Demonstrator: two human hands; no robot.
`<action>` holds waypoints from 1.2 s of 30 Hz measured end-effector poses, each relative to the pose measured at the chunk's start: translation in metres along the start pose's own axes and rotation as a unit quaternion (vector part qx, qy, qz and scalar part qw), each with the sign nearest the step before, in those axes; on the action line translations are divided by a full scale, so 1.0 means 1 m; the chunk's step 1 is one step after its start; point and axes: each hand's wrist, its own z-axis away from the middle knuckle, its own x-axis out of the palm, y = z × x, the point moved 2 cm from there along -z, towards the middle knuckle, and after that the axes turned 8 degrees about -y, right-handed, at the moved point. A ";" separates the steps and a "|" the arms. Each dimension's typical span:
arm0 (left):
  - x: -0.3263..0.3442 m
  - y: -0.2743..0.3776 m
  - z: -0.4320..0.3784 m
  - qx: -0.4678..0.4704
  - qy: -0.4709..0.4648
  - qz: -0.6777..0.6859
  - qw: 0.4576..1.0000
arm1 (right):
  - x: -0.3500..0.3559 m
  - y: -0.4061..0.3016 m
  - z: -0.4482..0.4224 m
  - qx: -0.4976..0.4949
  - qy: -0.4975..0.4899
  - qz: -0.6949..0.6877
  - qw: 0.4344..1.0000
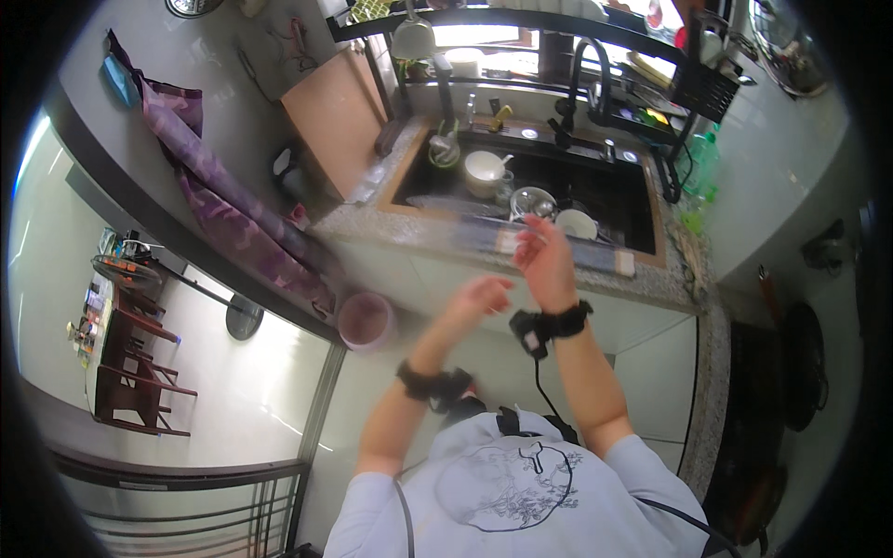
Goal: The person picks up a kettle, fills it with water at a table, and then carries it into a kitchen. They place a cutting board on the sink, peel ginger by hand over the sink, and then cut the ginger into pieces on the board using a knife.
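Observation:
My right hand (pixel 545 261) is raised over the front edge of the counter, its fingers loosely curled with nothing in them. To its left and a little lower is my left hand (pixel 481 298), blurred and also holding nothing. Both wrists wear black straps. Beyond my hands lies a black sink (pixel 607 188) with a white pot (pixel 483 173), a glass (pixel 504 187), a metal bowl (pixel 531 201) and a white bowl (pixel 576 224) in it. A striped cloth (pixel 600 258) lies along the sink's front edge, partly hidden by my right hand.
A black faucet (pixel 573 91) stands behind the sink, a green bottle (pixel 701 164) at its right. Left are a cutting board (pixel 335 118), a hanging camouflage apron (pixel 230 202) and a pink bucket (pixel 365 322) on the floor. A wok (pixel 802 366) is at the right.

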 end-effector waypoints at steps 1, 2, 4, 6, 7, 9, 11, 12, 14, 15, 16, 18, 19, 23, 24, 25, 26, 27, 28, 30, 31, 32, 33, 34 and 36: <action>0.013 -0.006 -0.010 -0.037 -0.046 0.032 0.998 | -0.003 -0.002 -0.024 -0.001 0.004 0.003 1.000; 0.021 -0.008 -0.015 -0.077 -0.056 0.070 0.993 | -0.007 0.001 -0.046 -0.020 0.074 -0.015 0.997; 0.014 -0.011 -0.031 -0.114 -0.060 0.096 0.987 | -0.001 0.015 -0.081 -0.040 0.133 -0.041 0.990; -0.008 -0.022 -0.044 -0.112 0.048 0.165 0.979 | 0.004 0.033 -0.107 0.001 0.185 -0.025 0.982; -0.019 -0.026 -0.049 -0.114 0.052 0.164 0.979 | 0.001 0.043 -0.120 0.004 0.185 -0.027 0.982; -0.040 -0.028 -0.059 -0.042 0.103 0.079 0.991 | -0.012 0.062 -0.144 0.026 0.189 0.067 0.979; -0.051 -0.032 -0.063 -0.087 0.100 0.075 0.988 | -0.022 0.074 -0.168 0.023 0.202 0.172 0.964; -0.054 -0.037 -0.066 -0.133 0.096 0.071 0.984 | -0.017 0.072 -0.177 -0.131 0.237 0.409 0.871; -0.064 -0.041 -0.070 -0.170 0.103 0.103 0.975 | 0.006 0.078 -0.189 -0.278 0.187 0.691 0.640; -0.069 -0.043 -0.074 -0.201 0.106 0.132 0.965 | 0.013 0.079 -0.196 -0.276 0.185 0.692 0.641; -0.074 -0.045 -0.079 -0.203 0.108 0.134 0.964 | 0.022 0.083 -0.205 -0.291 0.073 0.739 0.603; -0.083 -0.045 -0.092 -0.187 0.088 0.180 0.962 | 0.035 0.085 -0.223 -0.298 -0.056 0.764 0.570; -0.090 -0.049 -0.098 -0.186 0.090 0.178 0.962 | 0.038 0.086 -0.237 -0.299 -0.058 0.762 0.571; -0.120 -0.049 -0.133 -0.108 0.049 0.167 0.979 | 0.017 0.075 -0.297 0.005 0.134 0.294 0.946; -0.124 -0.048 -0.139 -0.087 0.048 0.141 0.985 | 0.002 0.078 -0.310 0.073 0.105 0.060 0.990; -0.131 -0.051 -0.143 -0.091 0.056 0.141 0.984 | 0.000 0.082 -0.316 0.141 0.070 -0.181 0.971; -0.138 -0.055 -0.147 -0.068 0.027 0.107 0.992 | -0.005 0.083 -0.317 0.097 0.079 -0.209 0.970; -0.145 -0.058 -0.148 -0.044 0.002 0.070 0.997 | 0.000 0.088 -0.317 0.110 0.077 -0.212 0.968; -0.145 -0.059 -0.142 -0.061 0.046 0.071 0.995 | -0.001 0.091 -0.314 0.059 0.098 -0.110 0.987; -0.153 -0.060 -0.140 -0.083 0.022 0.069 0.994 | 0.006 0.088 -0.306 -0.059 0.127 0.202 0.969; -0.161 -0.058 -0.140 -0.091 -0.010 0.060 0.994 | 0.002 0.093 -0.307 -0.057 0.127 0.202 0.969; -0.184 -0.079 -0.136 -0.153 -0.051 -0.117 0.980 | -0.003 0.096 -0.309 -0.092 0.115 0.302 0.942; -0.206 -0.069 -0.137 -0.133 0.001 -0.107 0.985 | -0.010 0.091 -0.310 -0.130 0.105 0.403 0.900; -0.234 -0.052 -0.137 -0.113 0.056 -0.098 0.987 | -0.010 0.085 -0.307 -0.109 0.109 0.449 0.880; -0.291 -0.020 -0.130 0.044 0.349 -0.141 0.926 | -0.019 0.086 -0.306 -0.078 0.109 0.464 0.875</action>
